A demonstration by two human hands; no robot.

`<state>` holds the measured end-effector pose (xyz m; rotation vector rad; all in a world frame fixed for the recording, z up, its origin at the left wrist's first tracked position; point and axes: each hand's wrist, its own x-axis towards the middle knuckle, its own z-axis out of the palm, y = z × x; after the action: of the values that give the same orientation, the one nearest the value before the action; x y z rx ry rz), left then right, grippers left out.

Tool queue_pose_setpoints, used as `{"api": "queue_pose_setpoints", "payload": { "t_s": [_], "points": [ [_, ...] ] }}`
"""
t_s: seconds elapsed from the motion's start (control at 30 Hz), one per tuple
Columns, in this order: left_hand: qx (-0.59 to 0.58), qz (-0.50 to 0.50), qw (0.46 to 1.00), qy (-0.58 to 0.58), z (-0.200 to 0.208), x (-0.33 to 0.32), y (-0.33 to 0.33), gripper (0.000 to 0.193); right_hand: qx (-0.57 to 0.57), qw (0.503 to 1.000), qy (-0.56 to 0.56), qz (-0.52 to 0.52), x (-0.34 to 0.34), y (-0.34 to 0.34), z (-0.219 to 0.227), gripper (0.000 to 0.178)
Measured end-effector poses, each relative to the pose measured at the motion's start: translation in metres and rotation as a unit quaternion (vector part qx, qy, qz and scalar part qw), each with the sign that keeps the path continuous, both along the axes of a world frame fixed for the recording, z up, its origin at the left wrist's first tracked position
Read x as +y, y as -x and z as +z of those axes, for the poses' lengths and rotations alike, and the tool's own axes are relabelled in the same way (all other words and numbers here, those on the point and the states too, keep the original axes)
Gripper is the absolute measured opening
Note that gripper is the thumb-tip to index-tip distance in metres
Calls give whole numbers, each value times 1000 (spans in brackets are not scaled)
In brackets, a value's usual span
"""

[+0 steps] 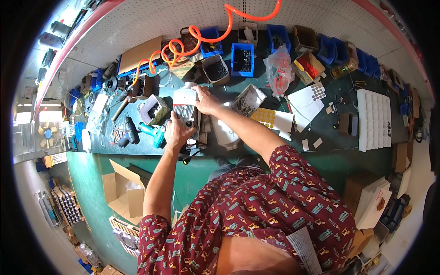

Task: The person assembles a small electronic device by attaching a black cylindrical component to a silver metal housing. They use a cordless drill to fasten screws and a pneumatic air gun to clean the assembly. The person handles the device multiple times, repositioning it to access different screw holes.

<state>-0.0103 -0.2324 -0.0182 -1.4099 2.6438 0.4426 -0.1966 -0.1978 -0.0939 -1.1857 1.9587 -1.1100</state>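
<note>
Gripping the white ribbed part [184, 103] with left hand [178, 133] and right hand [207, 100], I'm maybe partway: it's not down yet. Black drill [131, 131] lies at its eight o'clock.

A loose maroon shirt [275, 201] is worn, patterned all over with small repeated motifs picked out in teal, yellow and white. The upper arms are covered by a short left sleeve [153, 233] and a short right sleeve [293, 165], both cut in the same print. The forearms [160, 185], the left hand [178, 133] and the right hand [206, 100] are left bare. On the near side, to the right, a pale grey, textured strip [305, 251] is seen against the shirt, its kind unclear. Beyond the far hem, greyish legwear [221, 169] is partly shown.
</note>
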Motion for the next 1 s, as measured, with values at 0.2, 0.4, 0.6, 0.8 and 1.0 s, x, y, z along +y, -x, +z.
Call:
{"api": "queue_pose_setpoints", "payload": {
  "t_s": [0.2, 0.4, 0.6, 0.8, 1.0],
  "points": [
    [-4, 3, 1000, 5, -3, 1, 1, 116, 19, 1000, -13, -5, 0, -5, -2, 51],
    [-18, -15, 1000, -5, 6, -8, 5, 127, 18, 1000, -11, 2, -4, -5, -4, 52],
    [5, -25, 999, 26, 1, -14, 5, 123, 20, 1000, 11, 11, -4, -3, -5, 54],
    [10, -11, 1000, -2, 8, -17, 13, 122, 8, 1000, -13, 7, -1, -2, -1, 58],
    [19, -23, 999, 11, 0, -20, 6, 119, 10, 1000, -6, 6, 1, -9, -1, 59]
  ]
}}
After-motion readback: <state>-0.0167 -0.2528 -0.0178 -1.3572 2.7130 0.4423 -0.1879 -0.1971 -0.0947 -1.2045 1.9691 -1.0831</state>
